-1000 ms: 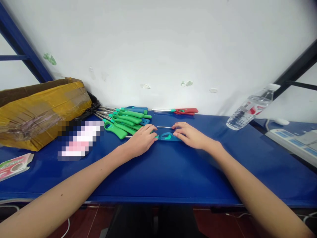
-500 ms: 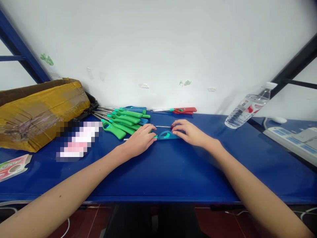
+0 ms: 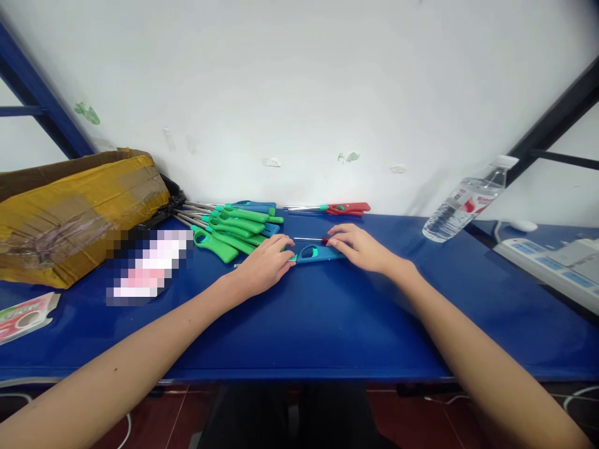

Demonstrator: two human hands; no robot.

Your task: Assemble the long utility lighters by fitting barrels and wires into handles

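A blue long-necked lighter (image 3: 321, 254) with a teal trigger lies crosswise in front of me, close above the table. My left hand (image 3: 267, 265) closes round its neck, and the metal tip (image 3: 238, 265) sticks out to the left. Around the handle end, the fingers and thumb of my right hand (image 3: 362, 248) are bent and partly hide it. Just behind the lighter is a thin metal rod with a dark red end, like a screwdriver (image 3: 309, 239). Its red end meets my right fingertips; whether they grip it is unclear.
Green lighters (image 3: 238, 227) lie piled at the left with blue ones (image 3: 255, 206) behind. Red lighters (image 3: 349, 208) rest by the wall. A taped cardboard box (image 3: 84, 212) stands far left. A water bottle (image 3: 463, 206) leans at the right near a power strip (image 3: 552, 265).
The blue lighter has rolled a little between my hands, so its trigger opening shows more fully. Both hands stay in nearly the same place.
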